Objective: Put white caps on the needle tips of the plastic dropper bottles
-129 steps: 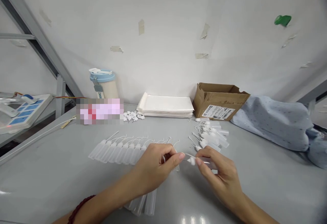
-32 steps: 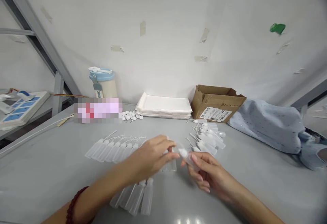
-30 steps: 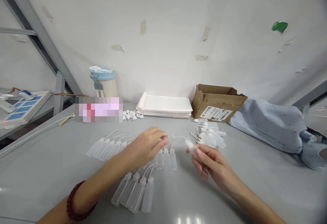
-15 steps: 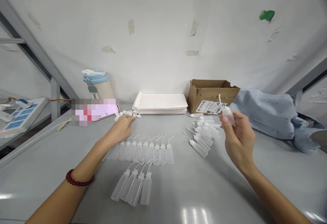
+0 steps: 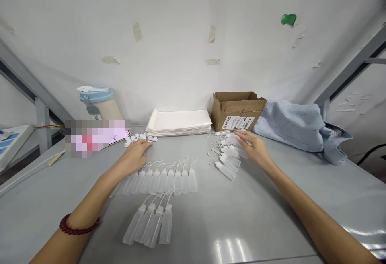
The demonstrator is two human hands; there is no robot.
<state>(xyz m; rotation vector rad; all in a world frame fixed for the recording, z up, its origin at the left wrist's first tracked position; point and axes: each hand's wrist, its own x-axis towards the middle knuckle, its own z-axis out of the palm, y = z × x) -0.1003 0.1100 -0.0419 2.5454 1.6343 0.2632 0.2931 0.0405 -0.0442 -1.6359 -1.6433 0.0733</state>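
The smooth grey tabletop (image 5: 238, 211), shiny with reflected light, has its front edge well nearer than both hands; a stretch of it runs between them. Nearer than the left hand (image 5: 135, 157) lie four translucent, plastic-looking bottles (image 5: 154, 228), flat-bodied, with white necks and thin curved stems. A longer row of bottles (image 5: 163, 181) lies just beside that hand, its left end partly hidden by the forearm. Under the right hand (image 5: 253, 145), a looser bottle pile (image 5: 226, 170) spreads leftward.

The right thumb and fingers stand narrowly apart at the pile's far end; I cannot tell whether they hold a bottle. The left fingertips reach the small white caps (image 5: 152, 138); whether they pinch one is hidden.

Just beyond the caps, left, is a pink-screened phone (image 5: 113, 133), partly pixelated. Past the hands, between them, sits a stack of white envelopes (image 5: 182, 121). Near the right fingertips stands an open brown carton (image 5: 238, 111), its printed label (image 5: 238, 122) too small to read; speckled blue cloth (image 5: 289, 127) bunches beside it.
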